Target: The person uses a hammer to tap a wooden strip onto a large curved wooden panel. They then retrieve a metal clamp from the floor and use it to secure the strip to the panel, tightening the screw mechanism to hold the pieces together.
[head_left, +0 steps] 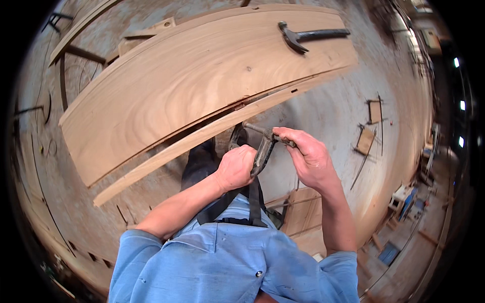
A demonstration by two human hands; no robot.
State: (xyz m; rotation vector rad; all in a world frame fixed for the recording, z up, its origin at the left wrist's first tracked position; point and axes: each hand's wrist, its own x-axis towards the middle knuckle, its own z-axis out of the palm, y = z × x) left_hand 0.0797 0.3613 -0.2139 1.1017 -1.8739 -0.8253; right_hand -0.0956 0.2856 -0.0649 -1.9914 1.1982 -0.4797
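Note:
I hold a dark metal C-clamp (263, 154) in front of my body, beside the near edge of a wooden workpiece. My left hand (236, 167) is closed round the clamp's frame. The fingers of my right hand (305, 151) pinch the screw end of the same clamp. Just beyond it lies a long wooden rail (202, 135) with a small dark slot near its right end. A dark gap runs between this rail and a broad wooden panel (192, 86). On the panel's far right part rests a claw hammer (313, 35) with a dark handle.
Wooden frame pieces (83, 53) stand beyond the panel at the far left. Two small boards with bars (365, 140) lie on the grey floor (331, 116) to the right. A flat wooden board (303, 211) is low behind my right forearm. Workshop clutter lines the right side.

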